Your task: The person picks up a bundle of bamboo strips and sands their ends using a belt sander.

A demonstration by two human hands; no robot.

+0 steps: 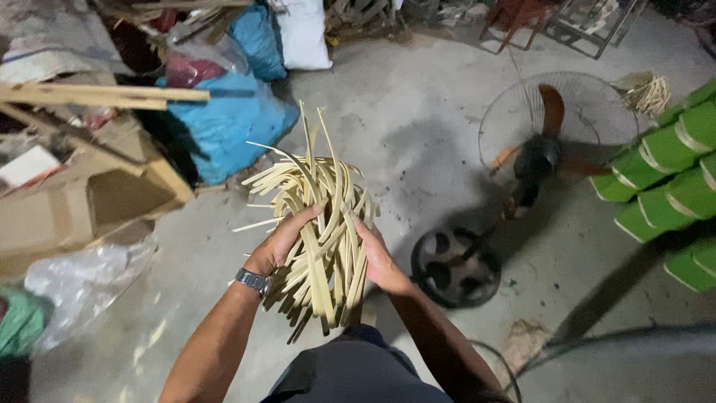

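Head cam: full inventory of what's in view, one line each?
bundle of strips: one, pale yellow, held between both hands
fan: one, orange blades, on the floor right of centre
green stacks: several, green, right edge
blue bags: two, blue, upper left
white sack: one, white, top centre
cardboard: brown, left
wristwatch: one, silver, left wrist
left hand: gripping the bundle
right hand: gripping the bundle

- Strips (321, 231) sit at the centre, between the left hand (280, 242) and right hand (377, 257).
- Fan (548, 142) stands at 2 o'clock, its base (455, 265) at 4.
- Stacked rolls (675, 179) lie at 3.
- Bags (231, 112) lie at 11, boxes (89, 201) at 9.
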